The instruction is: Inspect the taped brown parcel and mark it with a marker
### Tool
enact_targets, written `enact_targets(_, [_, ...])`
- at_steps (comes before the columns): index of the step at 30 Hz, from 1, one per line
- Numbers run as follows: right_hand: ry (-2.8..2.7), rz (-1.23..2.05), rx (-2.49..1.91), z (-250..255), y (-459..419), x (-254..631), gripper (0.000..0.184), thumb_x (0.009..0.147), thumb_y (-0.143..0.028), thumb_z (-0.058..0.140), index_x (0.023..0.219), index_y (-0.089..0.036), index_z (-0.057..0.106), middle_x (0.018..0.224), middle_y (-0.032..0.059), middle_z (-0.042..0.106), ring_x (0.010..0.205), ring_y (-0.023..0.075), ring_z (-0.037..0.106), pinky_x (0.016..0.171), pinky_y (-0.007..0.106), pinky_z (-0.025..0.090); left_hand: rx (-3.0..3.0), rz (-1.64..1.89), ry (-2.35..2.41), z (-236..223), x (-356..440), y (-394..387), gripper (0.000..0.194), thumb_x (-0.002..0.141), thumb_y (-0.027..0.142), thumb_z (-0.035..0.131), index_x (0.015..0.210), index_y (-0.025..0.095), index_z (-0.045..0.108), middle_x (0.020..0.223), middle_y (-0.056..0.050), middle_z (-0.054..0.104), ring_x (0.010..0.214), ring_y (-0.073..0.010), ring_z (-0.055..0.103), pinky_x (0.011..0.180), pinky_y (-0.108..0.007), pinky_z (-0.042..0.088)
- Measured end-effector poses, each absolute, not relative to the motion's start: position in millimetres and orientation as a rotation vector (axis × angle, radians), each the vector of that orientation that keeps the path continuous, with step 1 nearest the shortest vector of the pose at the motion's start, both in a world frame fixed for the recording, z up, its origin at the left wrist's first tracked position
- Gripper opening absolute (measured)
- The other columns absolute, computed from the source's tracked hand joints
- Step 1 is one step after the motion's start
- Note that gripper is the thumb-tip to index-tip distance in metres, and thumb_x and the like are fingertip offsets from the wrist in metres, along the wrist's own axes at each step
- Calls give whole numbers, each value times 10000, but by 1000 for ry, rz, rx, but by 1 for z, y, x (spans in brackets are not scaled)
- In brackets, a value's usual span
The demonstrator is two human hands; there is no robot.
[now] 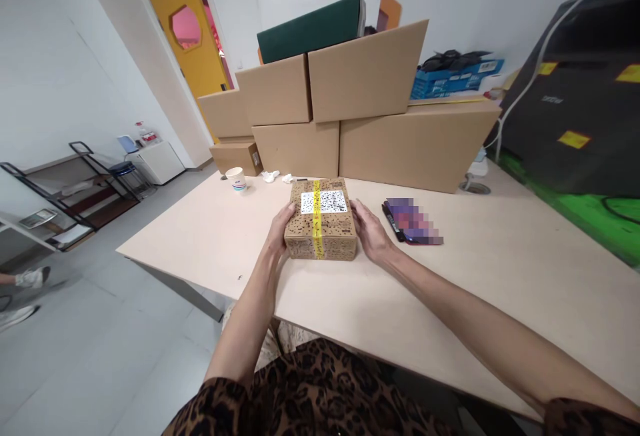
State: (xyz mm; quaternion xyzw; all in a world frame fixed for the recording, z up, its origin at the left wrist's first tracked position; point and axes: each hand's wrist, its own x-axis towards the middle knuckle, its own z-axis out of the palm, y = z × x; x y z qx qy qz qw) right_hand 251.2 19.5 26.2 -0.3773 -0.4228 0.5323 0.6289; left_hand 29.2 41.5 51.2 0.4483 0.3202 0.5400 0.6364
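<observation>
A small brown cardboard box, speckled all over with black marks, rests on the light wooden table. Yellow tape runs down its middle, across a white label on top. Against the box's left side lies my left hand, fingers along the wall and thumb near the upper edge. My right hand holds the opposite side, its fingertips at the wall and partly out of sight. To the right of that hand are a black pen-like item and a flat, pixelated object.
Large cardboard boxes are stacked along the table's back, topped by a dark green box. A paper cup and crumpled tissues stand at the back left. A big black case is at right. Another person's shoe shows far left.
</observation>
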Motion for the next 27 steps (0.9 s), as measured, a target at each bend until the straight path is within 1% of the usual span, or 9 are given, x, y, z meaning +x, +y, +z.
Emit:
enact_targets(3, [-1081, 1097, -793, 44, 15, 257, 581, 912, -727, 545, 1335, -341, 644, 1522, 20, 641, 1440, 281, 551, 1119, 485, 487, 1114, 1396, 572, 58, 25, 38, 618, 825, 539, 795, 1361, 246, 703, 1509, -78, 664, 1489, -323, 528, 1198, -457, 450])
enact_targets(6, [-1145, 982, -722, 60, 14, 263, 618, 937, -761, 463, 1373, -357, 634, 1516, 19, 646, 1430, 271, 558, 1104, 464, 493, 1061, 1505, 492, 60, 18, 40, 521, 861, 634, 723, 1238, 277, 773, 1552, -34, 631, 1586, -296, 393, 1230, -428, 407])
enact_targets(11, [-1018, 1002, -665, 64, 20, 269, 478, 872, -740, 625, 1116, -346, 741, 1345, 8, 750, 1307, 271, 642, 1048, 449, 521, 1011, 1517, 534, 54, 13, 48, 458, 837, 519, 802, 1211, 255, 782, 1455, -56, 703, 1479, -279, 521, 1187, -378, 422])
enact_targets(14, [-927, 1033, -777, 59, 23, 270, 459, 791, -722, 734, 1018, -323, 746, 1238, 17, 789, 1240, 291, 670, 988, 458, 547, 1083, 1381, 690, 50, 16, 48, 554, 798, 494, 862, 1300, 295, 737, 1388, -30, 739, 1377, -272, 602, 1098, -374, 474])
enact_targets(17, [-960, 1071, -809, 59, 21, 270, 463, 794, -735, 723, 1011, -327, 747, 1247, 16, 785, 1255, 292, 661, 983, 465, 549, 1109, 1287, 745, 50, 20, 46, 646, 781, 473, 886, 1382, 373, 672, 1356, 5, 756, 1340, -269, 628, 1033, -383, 508])
enact_targets(20, [-1051, 1072, -671, 66, 16, 268, 473, 876, -762, 614, 1023, -334, 752, 1285, 9, 772, 1306, 279, 638, 1038, 458, 523, 1001, 1453, 617, 52, 18, 44, 490, 811, 448, 851, 1264, 298, 739, 1365, -18, 755, 1402, -271, 594, 1074, -373, 508])
enact_targets(22, [-1078, 1055, -608, 71, 13, 266, 487, 902, -764, 575, 1008, -323, 752, 1266, 13, 776, 1309, 276, 639, 1065, 451, 505, 844, 1549, 579, 55, 15, 43, 359, 867, 455, 781, 1151, 236, 771, 1294, -47, 784, 1397, -282, 605, 1114, -393, 504])
enact_targets(24, [-1069, 1047, -621, 72, 11, 264, 469, 903, -743, 593, 976, -304, 739, 1248, 19, 776, 1290, 277, 652, 1055, 443, 503, 727, 1514, 607, 56, 12, 40, 337, 908, 472, 721, 1103, 203, 775, 1184, -70, 814, 1335, -311, 653, 1122, -446, 514])
enact_targets(27, [-1019, 1017, -699, 66, 11, 262, 422, 871, -698, 664, 875, -277, 686, 1198, 29, 775, 1242, 277, 674, 989, 418, 525, 741, 1362, 655, 55, 14, 37, 395, 897, 487, 726, 1148, 184, 768, 1119, -91, 818, 1247, -359, 701, 1100, -509, 531])
